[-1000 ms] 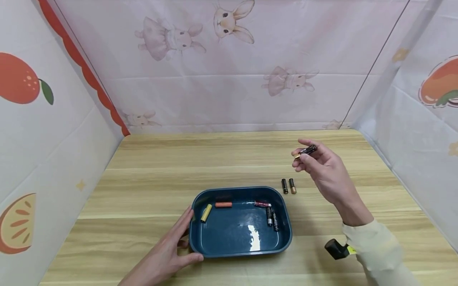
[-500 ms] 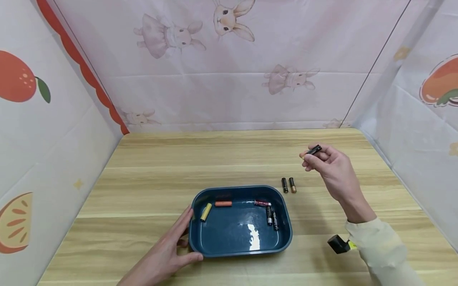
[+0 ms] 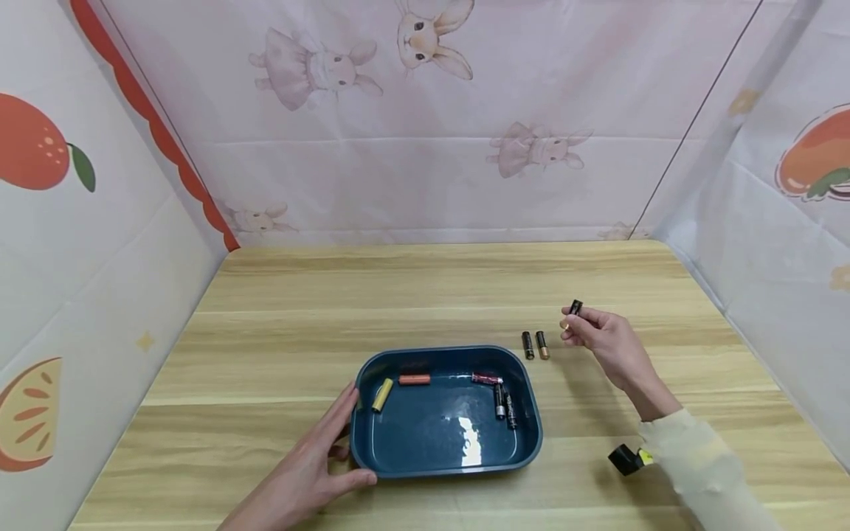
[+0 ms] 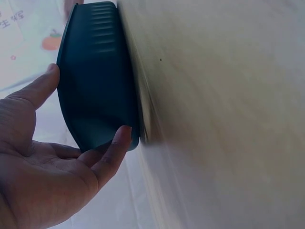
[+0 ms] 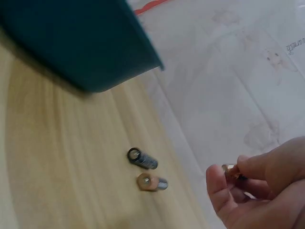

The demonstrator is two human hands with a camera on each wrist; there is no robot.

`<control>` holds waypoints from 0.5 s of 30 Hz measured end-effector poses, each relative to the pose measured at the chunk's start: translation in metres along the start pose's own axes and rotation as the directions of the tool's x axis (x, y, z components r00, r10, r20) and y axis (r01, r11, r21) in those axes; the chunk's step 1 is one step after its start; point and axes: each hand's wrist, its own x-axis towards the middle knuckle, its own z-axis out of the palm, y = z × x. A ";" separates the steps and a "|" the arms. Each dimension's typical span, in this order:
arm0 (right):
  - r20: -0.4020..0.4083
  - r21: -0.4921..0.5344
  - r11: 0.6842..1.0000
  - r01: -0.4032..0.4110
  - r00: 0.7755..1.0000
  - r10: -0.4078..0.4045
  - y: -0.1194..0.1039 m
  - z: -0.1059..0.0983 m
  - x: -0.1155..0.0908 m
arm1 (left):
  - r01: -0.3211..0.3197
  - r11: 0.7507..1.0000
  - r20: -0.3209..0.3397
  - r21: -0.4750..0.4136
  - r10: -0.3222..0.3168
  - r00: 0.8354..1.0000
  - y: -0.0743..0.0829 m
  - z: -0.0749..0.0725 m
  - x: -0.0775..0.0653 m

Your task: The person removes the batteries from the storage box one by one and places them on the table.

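In the head view, my right hand (image 3: 607, 346) pinches a black and gold battery (image 3: 575, 308) between thumb and fingertips, above the wood table. Its black end points up and away. Two more batteries stand out just left of that hand: a black one (image 3: 527, 345) and a black and copper one (image 3: 542, 345), side by side. My left hand (image 3: 308, 461) rests against the left end of a dark blue plastic tray (image 3: 446, 472), fingers along the side wall and thumb at the near corner. The left wrist view shows the thumb (image 4: 45, 86) touching the tray's rim.
Inside the tray lie a yellow battery (image 3: 382, 395) and an orange one (image 3: 415, 380) at the left. A red battery (image 3: 487, 378) and two dark ones (image 3: 500, 402) lie at the right. Printed cloth walls (image 3: 398, 184) enclose the table (image 3: 265, 332).
My right hand has come down and nearer with the battery, which now points more upright. The left hand and the tray stay where they were.
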 end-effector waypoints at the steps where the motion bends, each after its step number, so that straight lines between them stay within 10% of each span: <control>1: 0.005 -0.017 1.000 -0.017 1.000 0.017 0.002 0.000 0.000 | -0.001 1.000 0.001 0.000 0.001 1.000 0.000 0.000 0.000; 15: -0.041 -0.313 0.936 -0.160 0.987 0.155 0.023 0.012 -0.002 | 0.021 1.000 0.001 0.001 -0.021 1.000 0.001 0.000 0.000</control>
